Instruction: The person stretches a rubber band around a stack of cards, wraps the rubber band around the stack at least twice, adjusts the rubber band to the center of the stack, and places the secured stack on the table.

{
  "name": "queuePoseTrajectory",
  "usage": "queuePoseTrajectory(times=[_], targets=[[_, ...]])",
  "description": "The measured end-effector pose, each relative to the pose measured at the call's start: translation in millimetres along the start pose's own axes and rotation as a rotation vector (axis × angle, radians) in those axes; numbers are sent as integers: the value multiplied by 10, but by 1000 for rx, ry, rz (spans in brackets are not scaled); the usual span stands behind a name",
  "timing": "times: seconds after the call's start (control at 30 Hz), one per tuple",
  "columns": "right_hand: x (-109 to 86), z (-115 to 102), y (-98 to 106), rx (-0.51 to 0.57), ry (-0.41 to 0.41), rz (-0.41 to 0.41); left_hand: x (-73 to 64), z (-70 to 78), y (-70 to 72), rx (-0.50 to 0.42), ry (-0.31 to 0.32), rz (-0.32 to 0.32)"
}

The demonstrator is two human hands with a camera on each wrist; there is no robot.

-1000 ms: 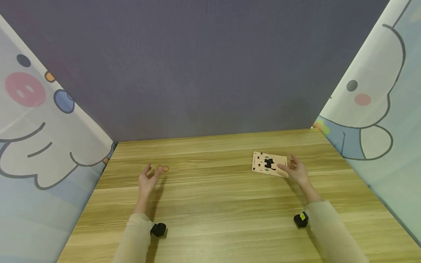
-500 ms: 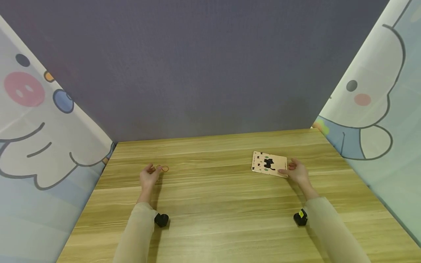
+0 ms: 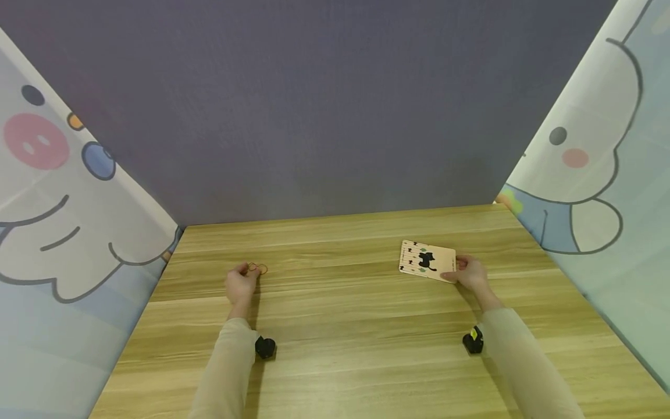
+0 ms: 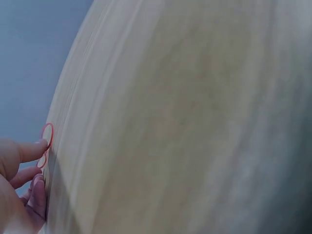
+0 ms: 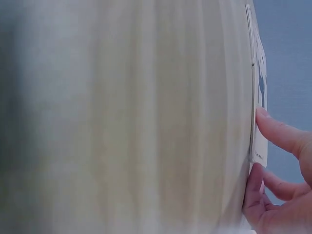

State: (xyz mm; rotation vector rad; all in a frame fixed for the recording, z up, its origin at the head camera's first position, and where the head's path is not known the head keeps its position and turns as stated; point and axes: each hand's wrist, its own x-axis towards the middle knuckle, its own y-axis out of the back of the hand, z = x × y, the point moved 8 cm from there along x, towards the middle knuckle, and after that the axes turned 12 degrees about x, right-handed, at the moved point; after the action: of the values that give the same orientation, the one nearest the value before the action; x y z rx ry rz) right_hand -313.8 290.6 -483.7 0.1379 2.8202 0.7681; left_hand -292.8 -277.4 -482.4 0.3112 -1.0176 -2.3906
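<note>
A thin red rubber band [image 3: 263, 268], twisted into a figure eight, lies at the left of the table. My left hand [image 3: 241, 285] pinches its near-left part; in the left wrist view the thumb [image 4: 43, 144] presses on the rubber band [image 4: 48, 130] and the index fingertip meets its lower loop. On the right lies a thin cream notebook [image 3: 413, 259] with rounded corners and a black cat print. My right hand [image 3: 472, 273] grips its right end, the thumb [image 5: 273, 127] on the cover and the other fingers curled at the short edge of the notebook [image 5: 261, 141].
The wood-grain table [image 3: 335, 326] runs back to a dark grey panel [image 3: 335, 116]. Cartoon-printed curtains [image 3: 52, 233] flank it on both sides. A small black camera [image 3: 265, 348] sits at the left wrist, another black camera [image 3: 473, 340] at the right.
The left hand's fingers have closed from spread to pinching at the rubber band. The right hand's fingers have come in to the notebook's edge. Notebook and band have barely moved.
</note>
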Motion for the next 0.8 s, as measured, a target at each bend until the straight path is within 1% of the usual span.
queuePoseTrajectory(times=[0.07,0.17,0.4,0.5,0.6,0.7,0.8], targets=[[6,-8,-16,6,-13,-13,-11,8,10,28,-2,29],[16,-32,-35,18,-31,-31,-27,21,22,48,-8,62],[29,-78,-58,-30,-64,-52,-65,46,35,49,-7,111],[24,-82,-56,-27,-80,-51,-75,45,34,51,-4,131],[12,-107,-59,-7,-67,-42,-79,47,39,60,-10,150],[-5,-136,-60,15,-51,-30,-80,51,44,61,-24,157],[-19,-144,-58,43,-48,-22,-84,64,39,53,-50,140]])
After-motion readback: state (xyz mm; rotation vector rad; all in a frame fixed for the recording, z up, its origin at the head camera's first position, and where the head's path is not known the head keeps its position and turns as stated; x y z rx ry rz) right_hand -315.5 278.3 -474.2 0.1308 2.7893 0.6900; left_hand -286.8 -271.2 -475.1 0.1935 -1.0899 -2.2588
